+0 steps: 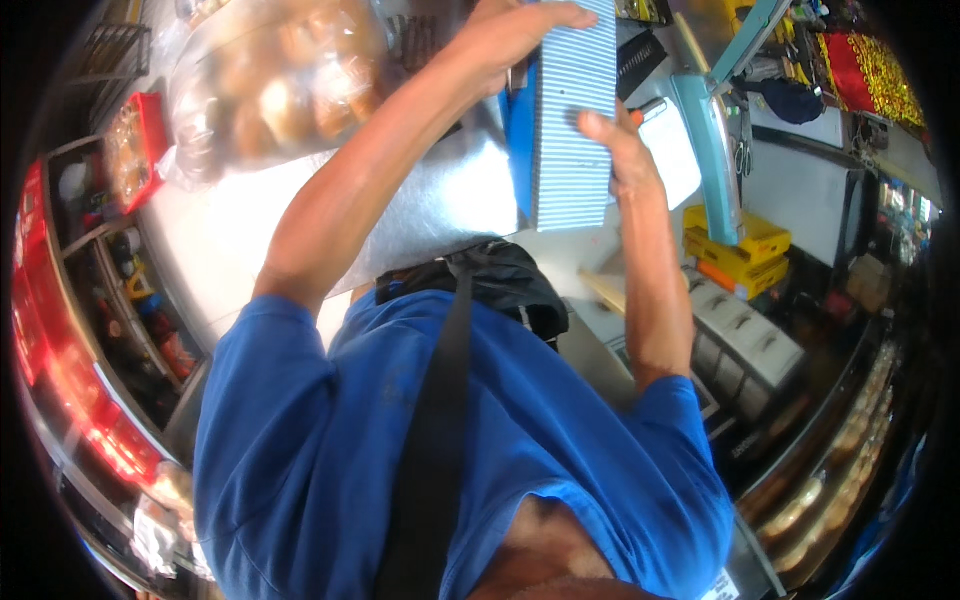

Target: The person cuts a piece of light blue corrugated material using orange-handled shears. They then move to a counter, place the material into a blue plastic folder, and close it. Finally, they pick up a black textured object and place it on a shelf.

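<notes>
A long slab-like object [568, 85] with pale blue and white ribs and a plain blue side stands at the top centre, above a steel counter [450, 200]. My left hand [505, 40] grips its upper part, thumb reaching across the ribs. My right hand [625, 150] holds its lower right edge with the thumb on the ribbed face; the other fingers are mostly hidden behind it. An orange handle [636, 118] and a white board [670, 158] lie just beside my right hand.
A bulky clear bag of bread rolls [285, 85] and a red crate [150, 140] are at the left, above shelving [120, 270]. At the right are a teal metal frame [715, 170], yellow boxes [735, 240] and a pale metal unit [750, 340].
</notes>
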{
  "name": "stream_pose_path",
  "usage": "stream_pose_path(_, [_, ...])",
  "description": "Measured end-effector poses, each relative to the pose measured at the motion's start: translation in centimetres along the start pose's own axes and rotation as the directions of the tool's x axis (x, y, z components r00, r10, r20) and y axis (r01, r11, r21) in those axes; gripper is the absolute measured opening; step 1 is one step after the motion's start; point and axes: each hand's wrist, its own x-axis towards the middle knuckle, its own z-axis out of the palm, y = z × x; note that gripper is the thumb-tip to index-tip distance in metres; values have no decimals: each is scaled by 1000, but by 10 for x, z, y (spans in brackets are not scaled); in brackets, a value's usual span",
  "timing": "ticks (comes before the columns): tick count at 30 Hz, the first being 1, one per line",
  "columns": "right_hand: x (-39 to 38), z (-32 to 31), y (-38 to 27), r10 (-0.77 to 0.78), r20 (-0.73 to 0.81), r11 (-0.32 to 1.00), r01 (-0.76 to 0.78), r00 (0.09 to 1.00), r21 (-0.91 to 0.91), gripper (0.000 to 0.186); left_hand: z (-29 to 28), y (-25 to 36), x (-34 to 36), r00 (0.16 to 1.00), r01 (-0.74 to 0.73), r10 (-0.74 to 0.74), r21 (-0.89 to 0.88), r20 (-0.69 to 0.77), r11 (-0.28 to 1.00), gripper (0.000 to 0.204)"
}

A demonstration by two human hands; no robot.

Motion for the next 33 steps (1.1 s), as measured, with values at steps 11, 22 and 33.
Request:
stream_pose_path(11, [-35,-16,9,22,44,998,-24,999,60,84,25,1,-59,973,-230,224,218,52,948,97])
stream_pose_path(22, [-48,-15,6,-58,91,992,47,994,114,84,44,-7,-84,927,-371,373,271,48,888,91])
stream_pose_path(33, [-61,-6,-10,-117,34,993,118,993,-24,80,39,-11,-78,958,-288,283,182,55,940,84])
